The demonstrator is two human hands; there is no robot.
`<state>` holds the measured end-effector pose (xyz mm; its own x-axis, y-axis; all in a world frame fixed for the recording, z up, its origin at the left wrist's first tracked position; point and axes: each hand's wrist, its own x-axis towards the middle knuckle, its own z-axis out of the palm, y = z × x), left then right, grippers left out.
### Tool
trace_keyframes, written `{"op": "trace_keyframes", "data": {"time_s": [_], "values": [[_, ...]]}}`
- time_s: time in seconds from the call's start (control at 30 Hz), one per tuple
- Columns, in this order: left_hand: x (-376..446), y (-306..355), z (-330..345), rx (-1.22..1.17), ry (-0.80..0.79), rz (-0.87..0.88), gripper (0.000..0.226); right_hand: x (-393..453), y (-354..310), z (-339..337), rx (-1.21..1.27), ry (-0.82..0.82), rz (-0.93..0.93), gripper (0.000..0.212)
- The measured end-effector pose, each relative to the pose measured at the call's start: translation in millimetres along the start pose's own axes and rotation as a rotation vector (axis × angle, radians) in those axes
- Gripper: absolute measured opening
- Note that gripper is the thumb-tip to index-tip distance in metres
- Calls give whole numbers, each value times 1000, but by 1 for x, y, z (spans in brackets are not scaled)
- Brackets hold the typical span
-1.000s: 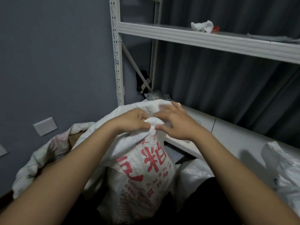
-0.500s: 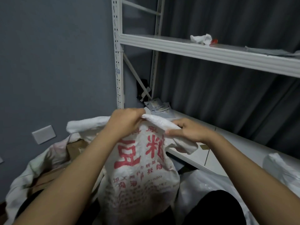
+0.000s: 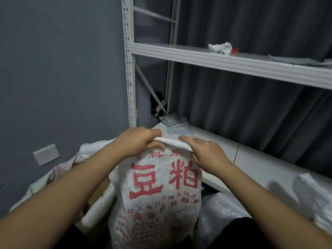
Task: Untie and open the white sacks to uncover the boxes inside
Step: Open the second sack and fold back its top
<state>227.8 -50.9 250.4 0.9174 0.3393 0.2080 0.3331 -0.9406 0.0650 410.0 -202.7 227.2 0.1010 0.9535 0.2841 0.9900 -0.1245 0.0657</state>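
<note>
Sack (image 3: 158, 194) with red print stands upright nearest, front face now pulled taut and fully readable versus a second ago. Left hand (image 3: 138, 142) grips the rolled top hem, fingers curled over it; right hand (image 3: 204, 153) pinches the same hem alongside. Mouth looks unrolled, not yet spread; no box visible inside. Behind, lower shelf (image 3: 251, 159) edge, then upper shelf (image 3: 233, 63).
</note>
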Motion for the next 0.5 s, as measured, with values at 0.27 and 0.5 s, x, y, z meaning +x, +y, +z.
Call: {"op": "trace_keyframes", "data": {"time_s": [0.27,0.5], "values": [[1,-4,19,332,317,360,32,0,-7,5,229,-118,-124,44],[-4,1,22,150,-181,81,53,-17,-4,22,147,-81,-95,61]]}}
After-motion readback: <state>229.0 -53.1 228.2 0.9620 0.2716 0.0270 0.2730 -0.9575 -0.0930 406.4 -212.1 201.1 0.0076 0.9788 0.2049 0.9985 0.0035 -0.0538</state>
